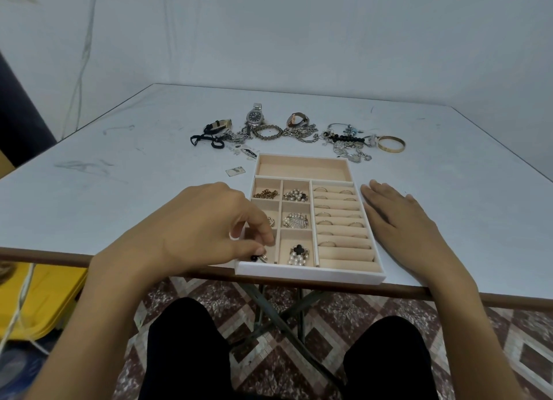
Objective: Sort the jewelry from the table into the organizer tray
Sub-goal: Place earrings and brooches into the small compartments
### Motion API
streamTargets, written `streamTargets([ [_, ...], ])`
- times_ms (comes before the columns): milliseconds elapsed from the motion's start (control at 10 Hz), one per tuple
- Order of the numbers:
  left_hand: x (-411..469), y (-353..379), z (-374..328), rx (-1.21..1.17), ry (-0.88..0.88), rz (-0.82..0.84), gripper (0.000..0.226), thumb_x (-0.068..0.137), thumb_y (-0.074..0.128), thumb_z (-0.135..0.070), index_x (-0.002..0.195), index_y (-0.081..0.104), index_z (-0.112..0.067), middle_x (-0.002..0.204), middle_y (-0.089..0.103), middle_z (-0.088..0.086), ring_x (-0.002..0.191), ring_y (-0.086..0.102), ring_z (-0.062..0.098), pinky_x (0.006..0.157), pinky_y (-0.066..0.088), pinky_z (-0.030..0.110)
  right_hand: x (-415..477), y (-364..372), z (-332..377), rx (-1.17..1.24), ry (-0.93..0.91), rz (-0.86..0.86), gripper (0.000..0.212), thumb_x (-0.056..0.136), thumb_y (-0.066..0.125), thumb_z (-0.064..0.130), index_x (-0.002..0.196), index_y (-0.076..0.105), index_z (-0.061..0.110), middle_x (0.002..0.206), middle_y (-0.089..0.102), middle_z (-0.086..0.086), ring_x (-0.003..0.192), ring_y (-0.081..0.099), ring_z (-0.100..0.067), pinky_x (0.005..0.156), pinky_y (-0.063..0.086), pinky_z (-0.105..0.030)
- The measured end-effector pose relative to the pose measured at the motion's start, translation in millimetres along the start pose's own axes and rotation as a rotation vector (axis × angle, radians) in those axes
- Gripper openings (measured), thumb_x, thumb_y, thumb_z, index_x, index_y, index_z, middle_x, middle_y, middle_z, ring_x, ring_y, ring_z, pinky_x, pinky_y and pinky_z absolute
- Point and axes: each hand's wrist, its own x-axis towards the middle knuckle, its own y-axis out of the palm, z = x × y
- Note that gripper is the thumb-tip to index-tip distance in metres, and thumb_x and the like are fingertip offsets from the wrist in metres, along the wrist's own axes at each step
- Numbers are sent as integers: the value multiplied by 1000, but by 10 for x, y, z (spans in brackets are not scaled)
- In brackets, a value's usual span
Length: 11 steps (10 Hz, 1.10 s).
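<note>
Left hand pinches black-beaded piece crosswise, bead leftward, in organizer tray.

The left hand is pinching a small black-beaded piece at its fingertips, inside the organizer tray. Just right of those fingertips, a pearl cluster with a black clover is lying. The right hand is resting flat on the table, the tray just left of it. Beyond both hands, a steel watch and gold bangle are lying.
</note>
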Motion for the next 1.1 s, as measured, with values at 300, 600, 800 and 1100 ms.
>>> streamTargets([
  [300,3,56,52,-85,63,-71,5,83,70,-43,88,70,-45,77,65,-27,84,57,-2,74,49,33,7,3,8,4,2,1,51,103,25,39,151,25,25,160,15,7,147,9,-7,118,1,-31],
  [600,203,67,226,-396,108,-263,14,81,66,-36,92,75,-34,86,72,-18,84,65,12,72,45,24,4,1,0,-15,-1,4,50,103,25,39,151,25,25,160,16,7,147,9,-8,119,2,-32],
  [800,533,93,440,-456,74,-292,10,83,69,-28,90,75,-27,85,73,-15,83,64,9,69,42,19,33,-112,41,-6,29,-15,49,100,36,45,146,38,28,155,30,10,143,25,-10,113,22,-31],
  [1100,1395,137,496,-370,21,-350,8,86,68,-25,91,74,-28,85,71,-14,83,62,0,66,39,14,686,-645,-77,304,101,84,9,83,66,15,86,75,17,82,74,2,80,69,-18,68,48,-28],
])
